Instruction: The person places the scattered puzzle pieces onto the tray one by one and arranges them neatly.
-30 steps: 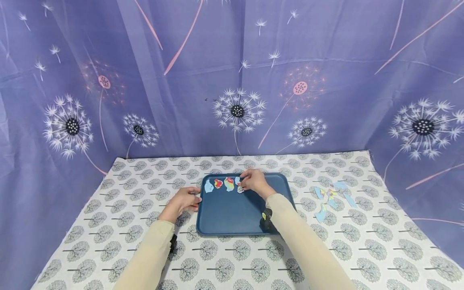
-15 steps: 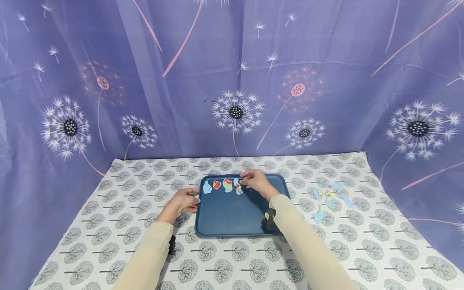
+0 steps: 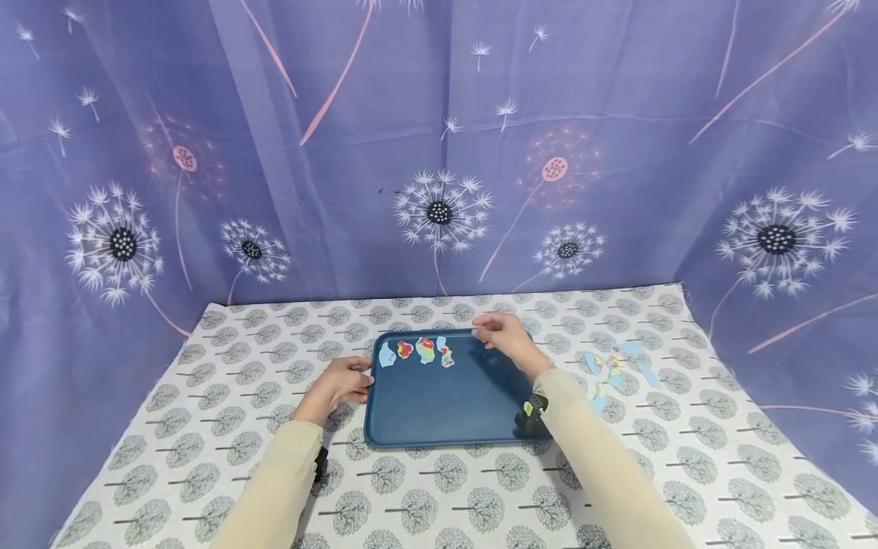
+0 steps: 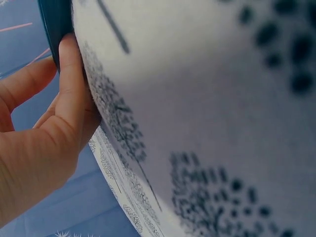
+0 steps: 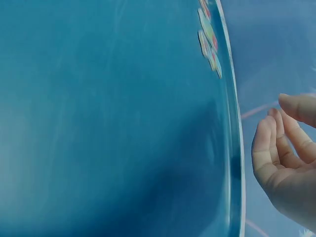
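Note:
A dark blue tray (image 3: 453, 412) lies on the patterned cloth. My left hand (image 3: 345, 381) holds its left rim, and in the left wrist view the tray's edge (image 4: 55, 24) sits between thumb and fingers. Along the back of the tray lies a row of cut-out pieces: a light blue piece (image 3: 387, 355), a small red one (image 3: 405, 349), a red and yellow-green one (image 3: 425, 351) and, at the right, a blue and multicoloured cluster (image 3: 446, 353). Over the tray's back right part hovers my right hand (image 3: 507, 335), its fingers loosely bent around nothing.
To the right of the tray, several light blue and yellow pieces (image 3: 617, 366) lie loosely together on the cloth (image 3: 686, 427). A purple curtain (image 3: 357, 229) with dandelion prints hangs behind and at both sides of the table.
My right hand has let go of the cluster at the row's right end and moved right, away from it. The left hand stays at the tray's rim.

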`<state>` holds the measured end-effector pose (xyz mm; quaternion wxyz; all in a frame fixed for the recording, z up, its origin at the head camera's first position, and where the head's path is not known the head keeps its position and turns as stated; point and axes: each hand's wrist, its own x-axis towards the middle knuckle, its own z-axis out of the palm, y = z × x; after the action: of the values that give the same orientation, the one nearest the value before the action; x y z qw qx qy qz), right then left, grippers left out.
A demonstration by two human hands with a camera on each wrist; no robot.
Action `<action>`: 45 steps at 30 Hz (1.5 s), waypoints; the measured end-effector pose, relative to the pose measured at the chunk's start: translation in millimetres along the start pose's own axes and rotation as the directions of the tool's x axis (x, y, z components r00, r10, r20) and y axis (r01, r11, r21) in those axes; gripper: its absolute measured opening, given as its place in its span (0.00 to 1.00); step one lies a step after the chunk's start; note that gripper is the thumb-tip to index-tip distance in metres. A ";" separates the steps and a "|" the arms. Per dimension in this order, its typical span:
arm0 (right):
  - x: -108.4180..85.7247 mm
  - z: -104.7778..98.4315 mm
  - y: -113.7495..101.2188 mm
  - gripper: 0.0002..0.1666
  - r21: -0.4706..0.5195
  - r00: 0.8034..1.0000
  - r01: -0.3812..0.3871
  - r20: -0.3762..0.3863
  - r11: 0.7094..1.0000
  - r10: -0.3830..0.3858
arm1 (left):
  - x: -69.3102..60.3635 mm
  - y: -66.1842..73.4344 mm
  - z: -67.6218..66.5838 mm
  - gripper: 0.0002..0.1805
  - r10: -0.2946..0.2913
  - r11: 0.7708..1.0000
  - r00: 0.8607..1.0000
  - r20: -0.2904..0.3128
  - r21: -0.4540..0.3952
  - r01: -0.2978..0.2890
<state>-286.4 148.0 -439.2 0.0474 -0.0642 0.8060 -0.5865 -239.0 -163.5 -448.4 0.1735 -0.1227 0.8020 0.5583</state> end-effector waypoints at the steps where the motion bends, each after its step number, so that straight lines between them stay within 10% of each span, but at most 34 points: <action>1: -1.6 -3.7 1.3 0.20 0.007 1.000 -0.001 -0.008 1.000 0.001 | -0.4 -0.3 -0.3 0.28 0.000 1.000 1.000 0.003 0.002 0.000; 26: -51.3 -124.1 37.8 0.30 -0.061 0.991 -0.107 -0.087 0.992 0.101 | -2.1 3.2 -1.0 0.27 0.008 1.000 1.000 0.010 0.019 -0.008; 45: -88.9 -166.3 64.4 0.33 -0.204 0.981 -0.174 -0.126 0.963 0.150 | -4.9 4.4 -1.8 0.28 -0.003 1.000 1.000 0.012 0.009 0.003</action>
<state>-226.9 337.9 -449.3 0.0438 0.0295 0.8685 -0.4930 -236.6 -163.7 -442.1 0.1796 -0.1200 0.8032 0.5552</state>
